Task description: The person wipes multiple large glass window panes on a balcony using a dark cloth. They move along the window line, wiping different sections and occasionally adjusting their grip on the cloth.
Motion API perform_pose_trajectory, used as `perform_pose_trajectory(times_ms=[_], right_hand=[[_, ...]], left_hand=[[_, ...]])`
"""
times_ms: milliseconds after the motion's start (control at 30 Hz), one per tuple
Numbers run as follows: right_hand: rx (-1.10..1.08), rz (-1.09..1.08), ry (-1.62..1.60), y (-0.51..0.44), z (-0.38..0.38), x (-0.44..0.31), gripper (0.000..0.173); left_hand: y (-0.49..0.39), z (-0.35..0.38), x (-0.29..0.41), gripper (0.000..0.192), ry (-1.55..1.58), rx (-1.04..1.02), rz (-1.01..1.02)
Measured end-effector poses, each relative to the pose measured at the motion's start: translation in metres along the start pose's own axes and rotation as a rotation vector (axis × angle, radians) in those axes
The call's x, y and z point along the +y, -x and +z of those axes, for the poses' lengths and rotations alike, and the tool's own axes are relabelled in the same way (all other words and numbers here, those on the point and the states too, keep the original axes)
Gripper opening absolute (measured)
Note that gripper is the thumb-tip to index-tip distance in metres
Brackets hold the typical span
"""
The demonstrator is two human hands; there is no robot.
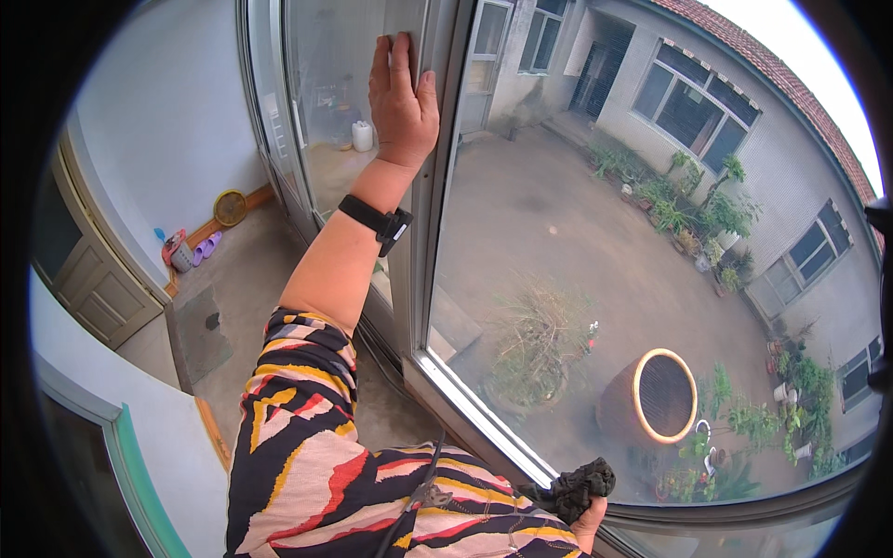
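Note:
My left hand (406, 104) lies with its palm against the upright metal frame of a window or glass door (425, 209), its fingers pointing up and the thumb slightly apart. A black strap with a small device (377, 222) circles that wrist. At the lower right, my right hand (591, 519) grips a crumpled dark cloth (582, 488), beside the lower edge of the large window pane (516, 230). Part of the right hand is hidden by the cloth and by the striped top.
Purple slippers (206, 249), a grey basket (183, 258) and a round yellow-rimmed object (230, 208) stand by the wall at left. Beyond the glass are a large brown pot (628, 397), potted plants (670, 202) and a courtyard building. A window sill (481, 425) runs below the pane.

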State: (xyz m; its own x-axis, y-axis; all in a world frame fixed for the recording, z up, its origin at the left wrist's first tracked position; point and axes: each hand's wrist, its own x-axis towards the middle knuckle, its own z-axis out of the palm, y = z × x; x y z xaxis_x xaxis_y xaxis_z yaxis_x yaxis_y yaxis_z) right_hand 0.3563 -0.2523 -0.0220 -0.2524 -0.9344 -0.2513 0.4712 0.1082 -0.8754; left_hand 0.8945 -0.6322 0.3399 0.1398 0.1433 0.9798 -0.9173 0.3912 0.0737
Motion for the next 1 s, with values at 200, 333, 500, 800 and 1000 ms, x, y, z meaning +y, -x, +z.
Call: perform_pose_trajectory(times_ms=[200,333,500,800,1000], right_hand=[[-0.116,-0.041,0.399,0.006,0.001,-0.03,0.036],[-0.057,0.267,0.763,0.004,-0.05,-0.027,0.035],[0.062,0.489,1.03,0.04,-0.136,0.003,0.044],[0.368,0.642,0.967,0.126,-0.244,0.065,0.052],[0.504,0.733,0.781,0.184,-0.286,0.075,0.053]], left_hand=[[-0.005,0.011,-0.008,0.059,0.051,-0.018,0.085],[-0.012,-0.011,0.037,0.059,-0.064,-0.096,-0.055],[0.096,-0.102,0.18,0.039,0.688,-0.632,-0.153],[0.395,-0.239,0.27,0.03,1.04,-2.156,-0.831],[0.498,-0.275,0.252,0.035,0.783,-2.285,-0.797]])
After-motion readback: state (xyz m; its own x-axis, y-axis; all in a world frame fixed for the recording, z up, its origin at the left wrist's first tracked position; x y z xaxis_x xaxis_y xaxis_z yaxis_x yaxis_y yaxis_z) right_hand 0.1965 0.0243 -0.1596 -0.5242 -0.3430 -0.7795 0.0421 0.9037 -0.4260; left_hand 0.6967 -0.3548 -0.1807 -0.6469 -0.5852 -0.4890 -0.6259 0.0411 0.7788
